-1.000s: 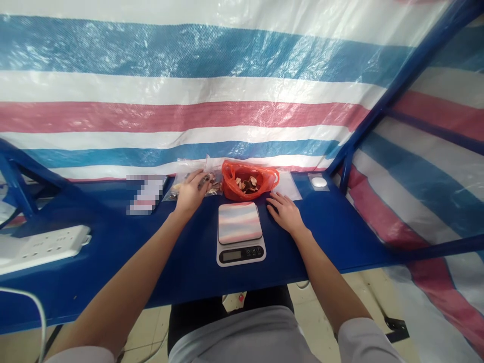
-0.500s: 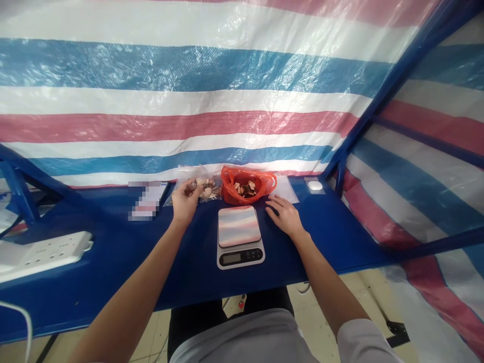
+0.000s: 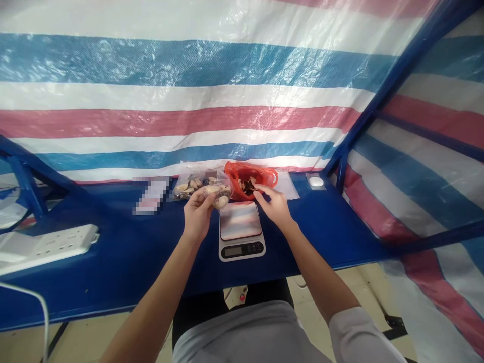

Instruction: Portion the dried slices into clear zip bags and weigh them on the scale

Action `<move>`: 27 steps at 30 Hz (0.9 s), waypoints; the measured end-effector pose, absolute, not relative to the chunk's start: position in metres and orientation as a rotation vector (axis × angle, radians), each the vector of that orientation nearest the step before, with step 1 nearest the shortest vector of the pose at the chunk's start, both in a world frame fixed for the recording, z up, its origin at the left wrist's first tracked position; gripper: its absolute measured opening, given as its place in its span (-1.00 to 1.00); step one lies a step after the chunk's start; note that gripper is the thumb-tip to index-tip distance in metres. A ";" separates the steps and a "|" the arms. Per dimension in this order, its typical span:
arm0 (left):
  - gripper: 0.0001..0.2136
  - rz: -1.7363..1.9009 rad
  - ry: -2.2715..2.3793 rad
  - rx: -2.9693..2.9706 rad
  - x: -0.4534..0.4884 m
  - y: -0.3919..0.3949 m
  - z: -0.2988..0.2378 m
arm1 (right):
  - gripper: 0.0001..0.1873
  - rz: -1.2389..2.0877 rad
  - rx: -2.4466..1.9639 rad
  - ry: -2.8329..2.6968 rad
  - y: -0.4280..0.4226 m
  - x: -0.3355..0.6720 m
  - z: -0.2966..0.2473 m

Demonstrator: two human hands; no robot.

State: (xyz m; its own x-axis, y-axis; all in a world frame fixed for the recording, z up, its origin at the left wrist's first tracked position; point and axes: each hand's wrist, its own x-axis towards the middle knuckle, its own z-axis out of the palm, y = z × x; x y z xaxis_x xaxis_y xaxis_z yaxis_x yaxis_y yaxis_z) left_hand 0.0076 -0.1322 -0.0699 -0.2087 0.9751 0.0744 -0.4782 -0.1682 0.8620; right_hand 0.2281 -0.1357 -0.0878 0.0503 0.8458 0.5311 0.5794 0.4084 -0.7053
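Observation:
My left hand (image 3: 199, 212) is closed on a clear plastic bag (image 3: 221, 197) of pale and brown shell-like pieces, lifted just left of the kitchen scale's plate. Behind it, more clear bags (image 3: 189, 185) with similar pieces lie on the table. My right hand (image 3: 275, 204) is at the front right of a red plastic bag (image 3: 236, 176), fingers apart, with nothing visible in them. Loose brown and pinkish pieces (image 3: 247, 185) show inside the red bag's opening. Between my hands and nearer to me stands a white kitchen scale (image 3: 242, 250) with a shiny plate and a dark display.
A white sheet (image 3: 289, 186) lies right of the red bag. Farther right is a round white object (image 3: 316, 182) on a small clear packet. A blurred-out flat item (image 3: 153, 195) and a white power strip (image 3: 56, 247) are at left. Blue frame bars and striped sheeting surround the blue table.
My left hand has brought a clear bag toward me and right, nearer the scale. My right hand has moved left to the red bag's front edge. The view has shifted slightly.

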 end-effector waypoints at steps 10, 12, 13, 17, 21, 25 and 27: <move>-0.60 1.618 0.759 0.796 0.016 -0.146 -0.067 | -0.67 0.693 -1.138 -1.517 -0.090 0.194 -0.077; -0.59 1.557 0.729 0.785 0.013 -0.144 -0.067 | -0.66 0.797 -1.081 -1.458 -0.084 0.193 -0.075; -0.59 1.526 0.717 0.783 0.012 -0.142 -0.067 | -0.66 0.843 -1.057 -1.436 -0.081 0.193 -0.074; -0.61 1.452 0.699 0.750 0.007 -0.137 -0.068 | -0.66 0.959 -0.965 -1.394 -0.076 0.197 -0.072; -0.61 1.419 0.722 0.707 0.004 -0.133 -0.073 | -0.67 0.987 -0.948 -1.406 -0.077 0.204 -0.072; -0.62 1.427 0.826 0.697 -0.003 -0.127 -0.082 | -0.69 1.014 -0.988 -1.401 -0.080 0.209 -0.069; -0.61 1.462 0.892 0.740 -0.009 -0.124 -0.087 | -0.68 1.063 -0.999 -1.403 -0.082 0.209 -0.067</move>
